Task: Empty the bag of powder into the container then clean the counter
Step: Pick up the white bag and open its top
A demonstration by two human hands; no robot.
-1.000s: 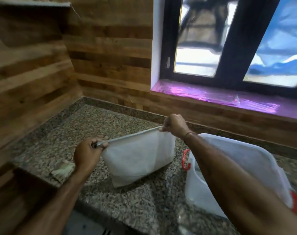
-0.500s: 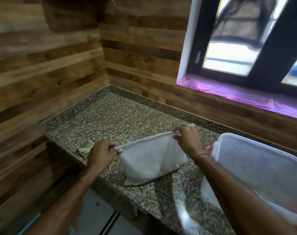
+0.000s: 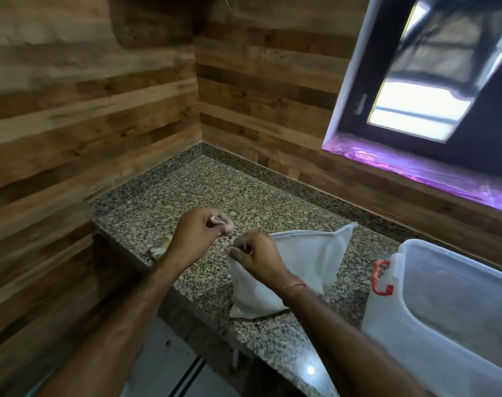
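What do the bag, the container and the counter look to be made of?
Bag: thin frosted plastic film, matt, creasing softly, zip strip along the top. Container: stiffer translucent plastic, smooth moulded rim, red latch. Counter: speckled stone, probably polished granite; it mirrors a light near the front edge.

white bag (image 3: 307, 262), speckled granite counter (image 3: 169, 202), red latch (image 3: 380, 277).

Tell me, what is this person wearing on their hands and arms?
Nothing covers the left hand or the right hand: no gloves, and no rings that I can see. Both forearms show no sleeves. A thin orange-gold bracelet circles the right wrist.
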